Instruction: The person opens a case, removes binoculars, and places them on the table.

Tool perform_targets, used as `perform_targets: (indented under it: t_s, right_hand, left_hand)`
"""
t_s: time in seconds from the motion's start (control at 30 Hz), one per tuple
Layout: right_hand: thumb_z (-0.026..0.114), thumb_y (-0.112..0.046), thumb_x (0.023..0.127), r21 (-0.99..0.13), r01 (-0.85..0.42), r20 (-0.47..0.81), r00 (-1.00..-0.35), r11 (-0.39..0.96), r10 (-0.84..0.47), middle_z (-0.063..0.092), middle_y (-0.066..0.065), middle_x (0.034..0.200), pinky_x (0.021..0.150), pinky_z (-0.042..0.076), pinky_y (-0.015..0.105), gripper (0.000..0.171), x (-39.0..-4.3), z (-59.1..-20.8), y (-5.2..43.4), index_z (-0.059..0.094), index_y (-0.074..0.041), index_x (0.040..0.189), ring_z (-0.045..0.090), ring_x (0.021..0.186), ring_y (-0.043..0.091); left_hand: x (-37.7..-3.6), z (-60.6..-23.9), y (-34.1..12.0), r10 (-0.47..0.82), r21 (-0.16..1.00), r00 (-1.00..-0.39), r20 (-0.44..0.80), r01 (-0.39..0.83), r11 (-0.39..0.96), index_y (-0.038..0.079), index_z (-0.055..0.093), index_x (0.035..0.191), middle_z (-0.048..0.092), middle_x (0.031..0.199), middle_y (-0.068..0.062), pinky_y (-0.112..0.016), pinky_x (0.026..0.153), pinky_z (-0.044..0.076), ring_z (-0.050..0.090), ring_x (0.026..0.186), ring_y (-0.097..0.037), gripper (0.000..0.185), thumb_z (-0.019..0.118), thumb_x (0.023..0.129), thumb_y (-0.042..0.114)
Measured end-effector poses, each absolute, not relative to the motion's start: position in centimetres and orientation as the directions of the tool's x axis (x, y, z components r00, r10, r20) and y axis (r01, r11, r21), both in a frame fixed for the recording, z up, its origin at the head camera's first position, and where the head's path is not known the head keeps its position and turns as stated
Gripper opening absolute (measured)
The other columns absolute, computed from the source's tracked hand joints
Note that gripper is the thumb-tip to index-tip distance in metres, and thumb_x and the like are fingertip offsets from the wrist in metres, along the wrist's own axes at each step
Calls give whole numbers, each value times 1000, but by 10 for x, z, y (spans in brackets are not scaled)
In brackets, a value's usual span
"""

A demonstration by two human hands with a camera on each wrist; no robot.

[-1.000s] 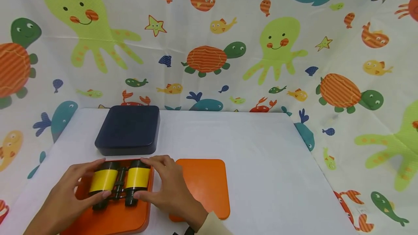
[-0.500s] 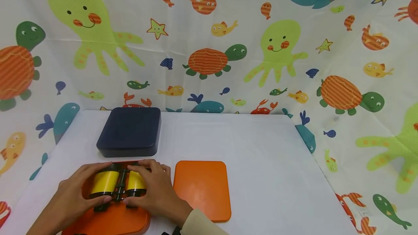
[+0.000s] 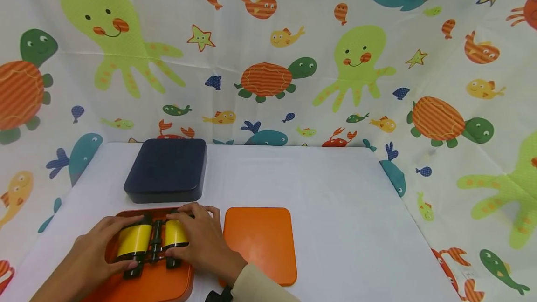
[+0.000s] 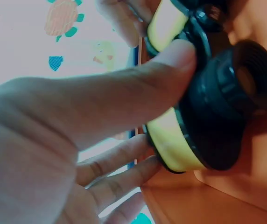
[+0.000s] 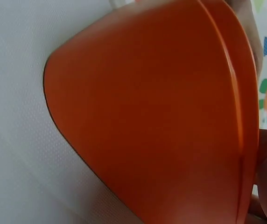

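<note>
Small binoculars (image 3: 152,241) with yellow barrels and black ends lie inside an open orange box (image 3: 147,281) at the near left of the table. My left hand (image 3: 98,250) grips the left barrel, thumb over the top, as the left wrist view shows on the binoculars (image 4: 203,102). My right hand (image 3: 200,241) grips the right barrel from the other side. The right wrist view shows only the orange box's outer wall (image 5: 157,121) up close.
A flat orange lid (image 3: 259,242) lies just right of the box. A closed dark navy box (image 3: 166,170) stands behind it. The white table (image 3: 335,218) stretches right, and a sea-animal printed cloth (image 3: 268,59) hangs around it.
Both hands have lowered the binoculars toward me, deeper into the orange box; my grip on each barrel is unchanged.
</note>
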State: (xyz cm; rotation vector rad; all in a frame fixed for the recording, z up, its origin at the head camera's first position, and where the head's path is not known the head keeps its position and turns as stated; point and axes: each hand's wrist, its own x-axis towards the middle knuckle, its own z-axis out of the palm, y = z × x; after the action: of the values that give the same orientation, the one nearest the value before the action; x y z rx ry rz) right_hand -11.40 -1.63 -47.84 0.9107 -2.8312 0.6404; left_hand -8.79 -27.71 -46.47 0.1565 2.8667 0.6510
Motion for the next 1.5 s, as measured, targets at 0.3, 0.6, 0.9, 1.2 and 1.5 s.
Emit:
perform_targets:
  t_s: [0.3,0.6,0.9,1.2,1.5]
  right_hand:
    - [81,-68,82,-278,-597,233,-802,752,-550,58,-17,130,101,36,30,67,-120,-479,-16,64,-41,141,54,120,0]
    - [80,-75,78,-216,-599,186,-801,771,-570,58,-17,120,93,37,27,71,-122,-474,-18,66,-40,139,55,110,1]
    - [78,-77,79,-167,-609,136,-793,775,-594,59,-17,117,89,38,25,72,-124,-466,-20,65,-38,138,58,100,1]
    - [78,-76,81,-161,-643,132,-766,748,-630,57,-15,114,80,33,22,69,-126,-464,-19,66,-36,136,57,95,0]
    - [79,-76,79,-181,-675,215,-737,715,-641,58,-15,113,79,30,20,66,-125,-467,-15,69,-37,132,54,96,1]
  left_hand:
    - [-86,-463,-276,175,401,-979,-106,119,908,14,63,142,58,129,-20,-70,87,56,61,100,-32,93,100,64,47]
    - [-86,-461,-276,182,392,-974,-133,117,912,14,65,140,57,124,-18,-66,88,58,60,96,-29,89,99,65,47]
    - [-89,-460,-277,198,353,-971,-132,140,925,19,63,140,57,129,-18,-66,85,57,60,96,-28,90,98,64,53]
    - [-88,-464,-278,201,358,-969,-143,139,923,19,62,139,57,126,-17,-66,85,57,59,96,-27,89,97,66,54]
    - [-79,-456,-275,200,316,-977,-77,166,934,16,66,136,59,119,-14,-66,86,49,56,100,-28,86,98,64,51]
